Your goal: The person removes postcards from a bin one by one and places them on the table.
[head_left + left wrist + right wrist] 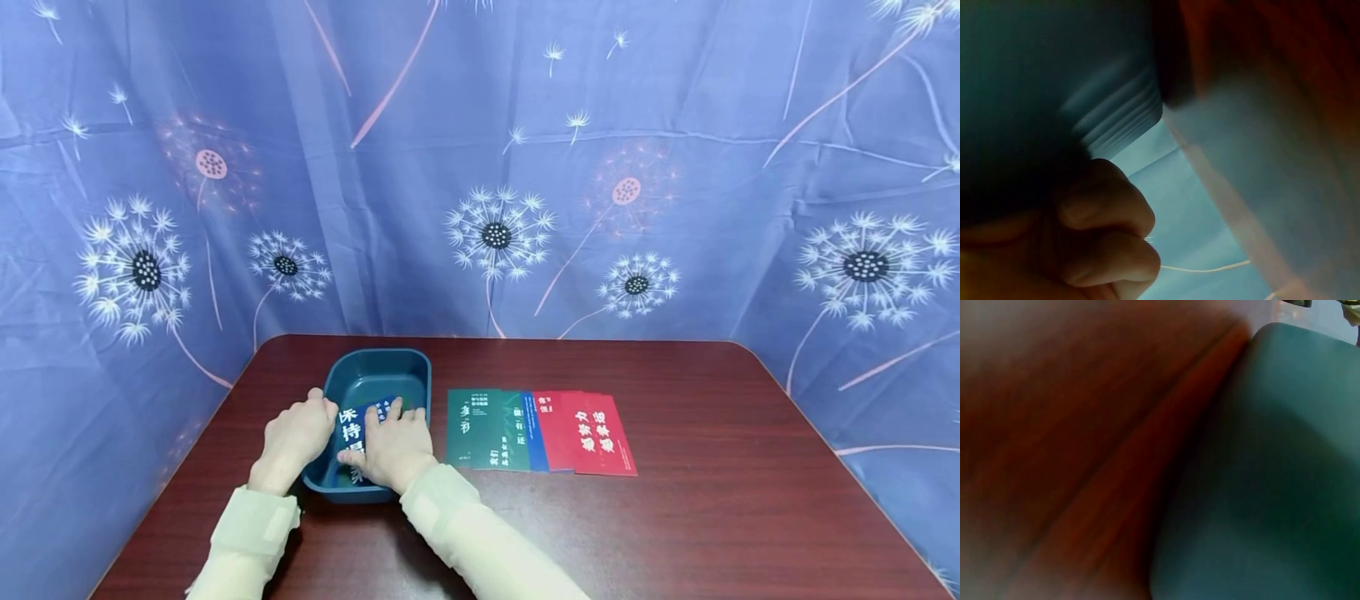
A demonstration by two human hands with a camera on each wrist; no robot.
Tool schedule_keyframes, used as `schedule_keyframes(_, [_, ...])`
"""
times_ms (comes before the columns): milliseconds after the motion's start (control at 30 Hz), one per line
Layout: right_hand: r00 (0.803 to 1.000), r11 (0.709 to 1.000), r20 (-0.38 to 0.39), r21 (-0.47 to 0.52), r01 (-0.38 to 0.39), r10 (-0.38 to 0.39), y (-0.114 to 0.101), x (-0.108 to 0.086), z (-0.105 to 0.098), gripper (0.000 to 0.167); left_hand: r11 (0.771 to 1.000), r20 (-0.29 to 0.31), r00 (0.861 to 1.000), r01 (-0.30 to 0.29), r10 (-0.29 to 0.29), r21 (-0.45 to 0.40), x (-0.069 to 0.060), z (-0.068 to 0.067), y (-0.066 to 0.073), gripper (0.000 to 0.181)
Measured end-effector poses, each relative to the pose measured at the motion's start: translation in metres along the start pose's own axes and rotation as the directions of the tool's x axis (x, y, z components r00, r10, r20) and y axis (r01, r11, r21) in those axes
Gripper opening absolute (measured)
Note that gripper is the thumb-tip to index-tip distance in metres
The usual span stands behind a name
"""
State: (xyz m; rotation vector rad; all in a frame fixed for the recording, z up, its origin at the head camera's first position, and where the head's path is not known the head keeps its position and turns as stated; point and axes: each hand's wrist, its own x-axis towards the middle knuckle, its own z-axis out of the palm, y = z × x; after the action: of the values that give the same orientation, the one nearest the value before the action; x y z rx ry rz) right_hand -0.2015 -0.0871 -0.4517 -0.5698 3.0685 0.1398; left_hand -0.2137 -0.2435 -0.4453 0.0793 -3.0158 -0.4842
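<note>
Between the two hands sits a dark teal plastic bin point(378, 385) on the wood-grain surface point(712, 467), with a blue card with white Chinese lettering point(351, 433) inside it, turned a bit off the bin's long axis. Left hand point(296, 437) grips the bin's near-side wall at the rim, fingers curled; left wrist view shows them bunched against it. Likely reason: steadying the bin while the other hand works inside. Right hand point(397, 446) is over the bin, fingers spread and fairly straight, resting on the blue card; reads as pressing or guiding it, no pinch visible. Can't tell whether the card is flat on the bin floor or sits on something; palm hides part of it. Right wrist view gets only bin wall and surface, so no help on contact. Just right of the right hand, an overlapping row: green cards point(468, 429), a blue card edge point(536, 433), then red cards point(603, 433), neither hand touching. Overlap probably keeps each edge easy to pick up. Could be thin booklets; can't tell thickness.
</note>
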Motion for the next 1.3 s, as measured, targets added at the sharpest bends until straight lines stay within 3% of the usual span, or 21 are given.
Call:
schedule_keyframes(367, [0.998, 0.999, 0.042, -0.025, -0.035, 0.036, -0.003, 0.000, -0.001, 0.098, 1.000, 0.014, 1.000, -0.001, 0.001, -0.008, -0.001, 0.002, -0.002, 0.034])
schedule_keyframes(700, [0.998, 0.999, -0.042, 0.022, -0.044, 0.045, -0.002, 0.000, -0.001, 0.089, 1.000, 0.024, 1.000, 0.004, -0.003, -0.016, -0.002, -0.001, -0.001, 0.035])
schedule_keyframes(967, [0.991, 0.988, 0.057, -0.106, -0.114, 0.121, -0.009, 0.006, 0.003, 0.096, 1.000, 0.013, 1.000, -0.002, 0.002, -0.014, -0.001, 0.000, 0.001, 0.034])
schedule_keyframes(1067, [0.989, 0.982, 0.055, -0.135, -0.132, 0.140, -0.009, 0.009, 0.004, 0.099, 1.000, 0.013, 1.000, -0.004, 0.005, -0.017, 0.000, 0.000, 0.002, 0.034])
schedule_keyframes(1300, [0.983, 0.979, 0.024, -0.099, -0.178, 0.181, -0.011, 0.016, 0.009, 0.105, 1.000, 0.032, 0.999, 0.006, -0.006, -0.017, -0.001, 0.000, 0.000, 0.036])
